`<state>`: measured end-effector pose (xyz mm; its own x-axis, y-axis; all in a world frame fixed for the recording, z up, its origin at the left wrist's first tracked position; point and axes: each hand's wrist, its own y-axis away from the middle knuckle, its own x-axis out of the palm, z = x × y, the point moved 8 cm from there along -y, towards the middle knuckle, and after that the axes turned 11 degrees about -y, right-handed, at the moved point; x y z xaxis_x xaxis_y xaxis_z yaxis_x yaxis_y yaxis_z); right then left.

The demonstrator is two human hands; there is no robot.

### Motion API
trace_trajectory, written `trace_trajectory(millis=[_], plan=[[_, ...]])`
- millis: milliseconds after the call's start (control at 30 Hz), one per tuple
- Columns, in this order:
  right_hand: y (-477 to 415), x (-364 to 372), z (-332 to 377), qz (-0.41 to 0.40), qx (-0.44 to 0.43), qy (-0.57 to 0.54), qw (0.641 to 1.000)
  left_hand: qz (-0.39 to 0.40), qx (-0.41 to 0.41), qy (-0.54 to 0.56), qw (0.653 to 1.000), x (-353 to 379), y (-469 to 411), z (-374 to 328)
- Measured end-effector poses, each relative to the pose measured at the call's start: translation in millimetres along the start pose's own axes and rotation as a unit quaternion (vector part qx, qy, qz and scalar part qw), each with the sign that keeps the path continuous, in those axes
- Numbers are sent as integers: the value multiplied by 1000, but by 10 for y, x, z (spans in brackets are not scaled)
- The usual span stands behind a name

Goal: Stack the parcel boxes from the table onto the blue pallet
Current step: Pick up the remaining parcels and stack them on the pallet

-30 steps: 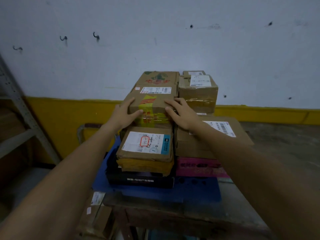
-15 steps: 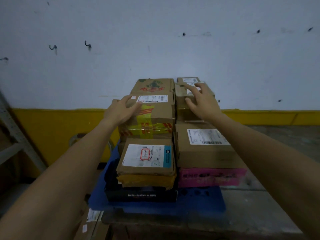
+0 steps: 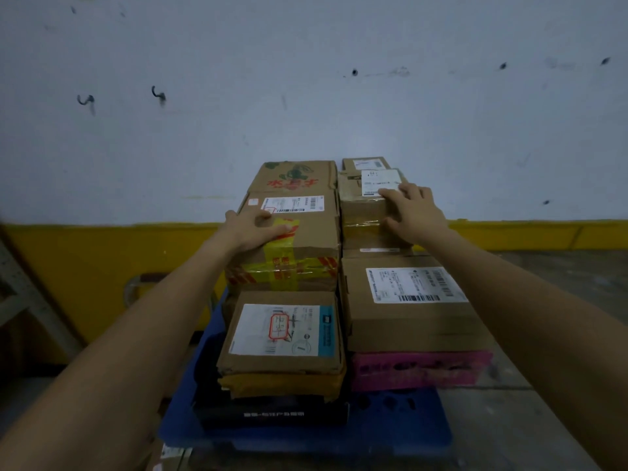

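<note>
Label (image 3: 416, 283) txt blurring, too small to read. Black box (image 3: 272, 414) lying mostly hidden under stack. Pallet (image 3: 401, 431) showing at front & left only. Left grip (image 3: 253, 229) covering taped box (image 3: 306, 246) corner. Right grip (image 3: 413, 212) hiding small box (image 3: 363, 215) far side. Rack (image 3: 27, 300) and forearms running off-frame.

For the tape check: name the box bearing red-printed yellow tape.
The brown cardboard box that the left hand rests on, behind the blue-labelled cardboard box. Only it has yellow tape with red print across top and front.
</note>
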<state>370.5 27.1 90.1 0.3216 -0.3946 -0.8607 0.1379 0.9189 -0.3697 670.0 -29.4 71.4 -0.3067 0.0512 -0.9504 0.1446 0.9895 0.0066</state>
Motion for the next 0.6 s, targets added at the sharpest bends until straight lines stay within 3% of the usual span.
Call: trace_trajectory(millis=[200, 433, 600], plan=[[6, 11, 7, -10, -3, -24, 1000, 15, 6, -28, 999, -14, -102, 7], [-177, -191, 72, -80, 7, -43, 996, -36, -8, 4, 999, -225, -460, 154], [-344, -170, 3, -59, 24, -14, 998, 13, -21, -16, 1000, -107, -777, 170]])
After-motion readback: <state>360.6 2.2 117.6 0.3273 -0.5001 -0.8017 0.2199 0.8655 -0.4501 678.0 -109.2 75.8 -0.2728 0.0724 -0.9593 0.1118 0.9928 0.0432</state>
